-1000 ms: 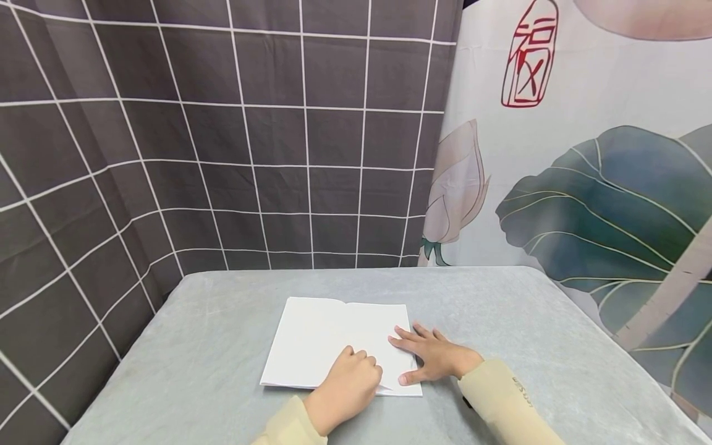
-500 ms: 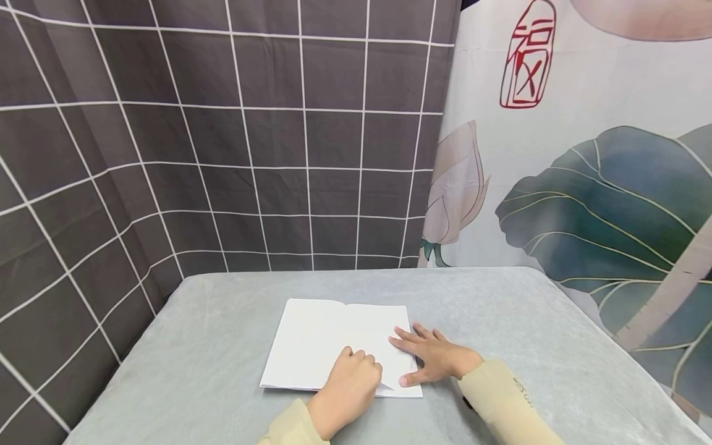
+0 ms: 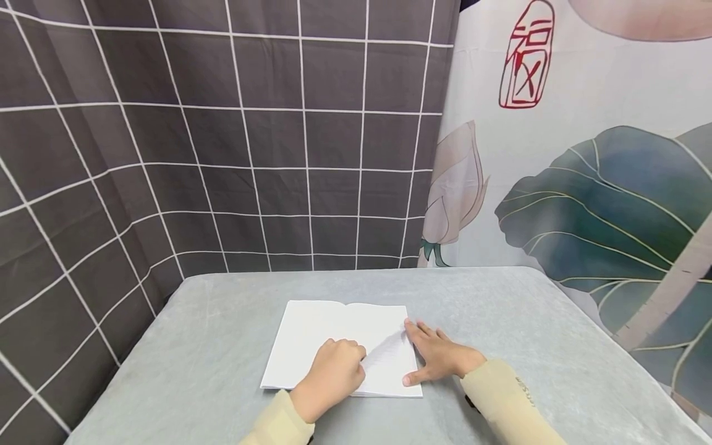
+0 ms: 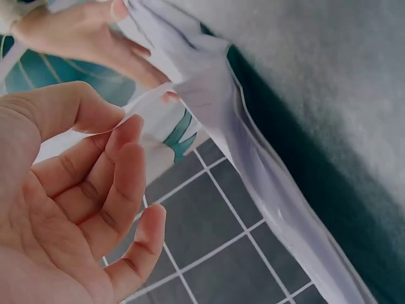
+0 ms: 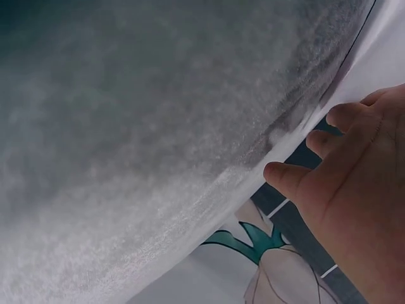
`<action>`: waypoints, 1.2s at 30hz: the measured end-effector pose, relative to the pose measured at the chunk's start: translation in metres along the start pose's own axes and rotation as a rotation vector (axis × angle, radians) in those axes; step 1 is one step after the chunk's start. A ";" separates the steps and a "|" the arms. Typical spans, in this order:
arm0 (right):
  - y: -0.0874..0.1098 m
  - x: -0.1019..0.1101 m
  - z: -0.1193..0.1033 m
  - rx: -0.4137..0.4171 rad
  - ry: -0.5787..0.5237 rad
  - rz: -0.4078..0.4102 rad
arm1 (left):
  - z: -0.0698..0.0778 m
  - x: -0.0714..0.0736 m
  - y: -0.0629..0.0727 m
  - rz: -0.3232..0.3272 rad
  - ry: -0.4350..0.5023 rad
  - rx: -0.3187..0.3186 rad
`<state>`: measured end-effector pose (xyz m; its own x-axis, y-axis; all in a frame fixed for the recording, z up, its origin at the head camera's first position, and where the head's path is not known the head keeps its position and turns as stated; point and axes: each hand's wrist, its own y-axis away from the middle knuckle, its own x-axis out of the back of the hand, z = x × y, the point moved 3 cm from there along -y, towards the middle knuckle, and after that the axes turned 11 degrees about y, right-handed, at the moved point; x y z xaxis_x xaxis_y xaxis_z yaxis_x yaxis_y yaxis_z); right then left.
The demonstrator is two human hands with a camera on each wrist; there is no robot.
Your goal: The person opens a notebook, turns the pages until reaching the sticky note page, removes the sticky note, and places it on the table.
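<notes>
An open book with blank white pages (image 3: 311,337) lies flat on the grey table. Between thumb and index finger, my left hand (image 3: 332,374) pinches the lower corner of a right-hand page (image 4: 147,98), which is lifted and bent to the left. Faint marks, too small to read, show on the sheet beneath. My right hand (image 3: 439,353) rests at the book's right edge with fingers spread and thumb on the lower right corner. In the left wrist view the other fingers of the left hand (image 4: 82,190) curl loosely below the pinch. The right wrist view shows the right hand (image 5: 354,190) beside the book.
The grey cloth-covered table (image 3: 222,334) extends around the book on all sides. Behind it hangs a dark curtain with a white grid (image 3: 278,136). A white curtain with lotus prints (image 3: 478,74) hangs at the right.
My left hand has moved left and slightly up, drawing the page's corner with it, so the page now stands raised. The right hand's fingers have drawn closer together at the book's edge.
</notes>
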<state>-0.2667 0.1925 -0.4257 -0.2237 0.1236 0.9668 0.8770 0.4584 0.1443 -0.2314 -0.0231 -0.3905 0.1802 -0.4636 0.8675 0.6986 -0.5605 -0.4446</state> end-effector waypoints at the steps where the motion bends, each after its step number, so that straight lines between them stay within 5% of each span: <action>1: 0.000 0.000 0.000 0.003 -0.002 0.002 | -0.002 0.002 0.000 0.004 0.024 0.014; 9: 0.000 0.003 -0.001 0.015 -0.013 -0.031 | -0.026 0.012 -0.001 -0.016 0.308 0.222; 15: -0.001 0.003 -0.004 0.017 -0.019 -0.049 | -0.042 0.021 -0.008 0.023 0.466 0.294; 25: 0.001 0.005 -0.011 0.081 -0.007 -0.049 | -0.064 0.032 -0.012 0.135 0.612 0.408; 36: 0.001 0.005 -0.010 0.077 0.000 -0.065 | -0.083 0.042 -0.010 0.190 0.632 0.463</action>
<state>-0.2629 0.1849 -0.4183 -0.2793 0.0909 0.9559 0.8250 0.5321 0.1904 -0.2880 -0.0937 -0.3686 -0.0044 -0.9006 0.4346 0.9363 -0.1563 -0.3146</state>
